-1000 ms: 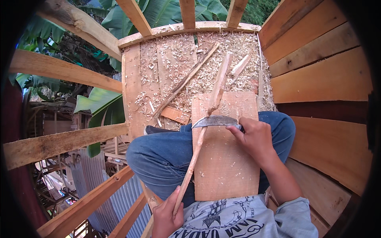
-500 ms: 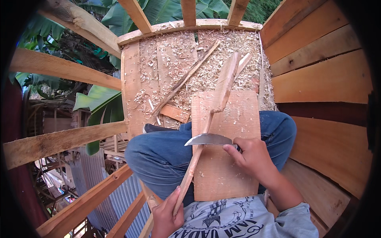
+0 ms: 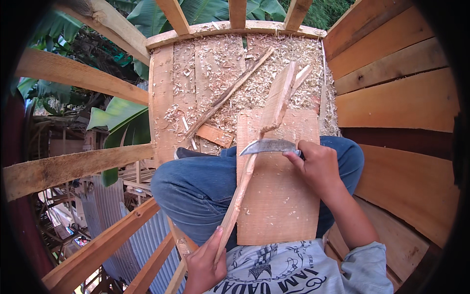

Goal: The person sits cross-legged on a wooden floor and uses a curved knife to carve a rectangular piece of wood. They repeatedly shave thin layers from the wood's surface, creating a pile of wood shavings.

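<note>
My left hand [image 3: 206, 262] is closed round the near end of a roughly carved wooden piece [image 3: 277, 105], which has a narrow handle and a broad, paddle-like far end. It slants up and away across a flat wooden board [image 3: 281, 196] lying over my lap. My right hand [image 3: 318, 164] grips the handle of a knife [image 3: 269, 146] with a broad, curved metal blade. The blade lies across the narrow handle of the piece, just below where it widens. My right fingers hide most of the knife's handle.
Wood shavings [image 3: 298, 49] cover much of the plank floor [image 3: 162, 98]. A long thin stick [image 3: 230, 93] and a small wood block [image 3: 215, 135] lie beyond my knees. Wooden rails [image 3: 78, 166] stand at the left, and a plank wall [image 3: 396, 105] rises at the right.
The knife and my right hand have moved away from me along the carved piece, from mid-handle to near its widening. My left hand keeps its hold at the near end.
</note>
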`<state>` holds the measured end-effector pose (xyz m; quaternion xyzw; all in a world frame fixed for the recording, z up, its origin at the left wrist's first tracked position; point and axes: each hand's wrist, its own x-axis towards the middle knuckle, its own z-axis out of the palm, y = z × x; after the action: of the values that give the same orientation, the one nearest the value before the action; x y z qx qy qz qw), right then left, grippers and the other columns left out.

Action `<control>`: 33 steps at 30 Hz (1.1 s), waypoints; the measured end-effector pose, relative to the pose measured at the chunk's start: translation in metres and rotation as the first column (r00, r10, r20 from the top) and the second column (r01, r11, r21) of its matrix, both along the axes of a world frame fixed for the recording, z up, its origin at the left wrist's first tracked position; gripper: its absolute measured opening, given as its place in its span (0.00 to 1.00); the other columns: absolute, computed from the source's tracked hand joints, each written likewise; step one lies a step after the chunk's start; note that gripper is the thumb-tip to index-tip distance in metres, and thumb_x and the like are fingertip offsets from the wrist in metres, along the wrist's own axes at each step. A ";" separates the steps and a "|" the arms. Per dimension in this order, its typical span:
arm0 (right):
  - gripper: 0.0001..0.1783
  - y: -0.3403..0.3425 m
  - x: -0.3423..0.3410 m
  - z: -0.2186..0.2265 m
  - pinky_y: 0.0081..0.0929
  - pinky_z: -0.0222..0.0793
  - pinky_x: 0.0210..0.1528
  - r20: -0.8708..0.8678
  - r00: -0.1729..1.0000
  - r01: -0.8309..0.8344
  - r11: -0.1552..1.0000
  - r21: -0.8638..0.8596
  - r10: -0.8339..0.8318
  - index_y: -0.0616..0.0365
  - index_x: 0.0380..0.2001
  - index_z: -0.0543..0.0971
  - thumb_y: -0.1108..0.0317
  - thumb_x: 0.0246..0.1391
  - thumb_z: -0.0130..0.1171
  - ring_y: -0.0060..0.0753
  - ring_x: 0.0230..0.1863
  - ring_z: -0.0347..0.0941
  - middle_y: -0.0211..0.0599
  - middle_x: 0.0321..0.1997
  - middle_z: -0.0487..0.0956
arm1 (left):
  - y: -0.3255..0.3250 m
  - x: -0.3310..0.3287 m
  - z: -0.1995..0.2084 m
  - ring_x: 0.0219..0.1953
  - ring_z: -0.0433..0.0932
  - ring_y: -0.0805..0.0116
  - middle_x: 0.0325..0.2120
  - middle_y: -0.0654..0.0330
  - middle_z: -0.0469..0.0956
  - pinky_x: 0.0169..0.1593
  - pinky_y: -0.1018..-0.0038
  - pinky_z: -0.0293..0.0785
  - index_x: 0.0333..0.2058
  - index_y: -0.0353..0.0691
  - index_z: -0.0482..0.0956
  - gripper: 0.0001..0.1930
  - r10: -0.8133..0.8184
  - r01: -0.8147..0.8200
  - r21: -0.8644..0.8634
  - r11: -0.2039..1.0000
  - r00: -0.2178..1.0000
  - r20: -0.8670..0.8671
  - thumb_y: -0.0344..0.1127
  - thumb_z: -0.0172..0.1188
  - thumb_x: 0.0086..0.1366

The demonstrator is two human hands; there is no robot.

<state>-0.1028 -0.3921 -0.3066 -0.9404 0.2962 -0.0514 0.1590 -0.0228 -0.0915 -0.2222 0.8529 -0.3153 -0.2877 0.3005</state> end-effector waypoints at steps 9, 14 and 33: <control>0.25 0.019 -0.003 0.019 0.43 0.69 0.26 -0.029 0.989 0.146 0.893 0.425 -0.148 0.61 0.21 0.78 0.48 0.57 0.60 0.52 0.22 0.76 0.48 0.16 0.75 | 0.003 0.002 -0.005 0.34 0.85 0.55 0.38 0.41 0.82 0.36 0.71 0.78 0.55 0.32 0.74 0.28 0.012 -0.013 -0.057 0.998 1.000 -0.013 0.18 0.60 0.52; 0.26 0.047 -0.004 0.027 0.42 0.70 0.23 -0.058 0.998 0.042 0.898 0.438 -0.018 0.59 0.21 0.79 0.46 0.57 0.59 0.51 0.20 0.76 0.47 0.14 0.74 | 0.004 0.002 -0.006 0.29 0.85 0.61 0.31 0.45 0.83 0.33 0.73 0.78 0.55 0.31 0.74 0.27 0.019 -0.019 -0.046 0.999 1.000 -0.011 0.18 0.59 0.53; 0.29 0.014 0.011 0.004 0.43 0.70 0.26 -0.067 0.977 0.212 0.963 0.165 -0.203 0.60 0.20 0.78 0.43 0.57 0.57 0.52 0.24 0.77 0.48 0.18 0.77 | 0.005 0.006 -0.003 0.21 0.82 0.70 0.21 0.53 0.80 0.28 0.76 0.75 0.56 0.30 0.72 0.27 0.116 -0.116 0.010 0.993 0.985 -0.129 0.19 0.57 0.55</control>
<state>-0.0918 -0.3781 -0.3031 -0.8880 0.4001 -0.0188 0.2257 -0.0170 -0.0866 -0.2255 0.8498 -0.2446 -0.3248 0.3355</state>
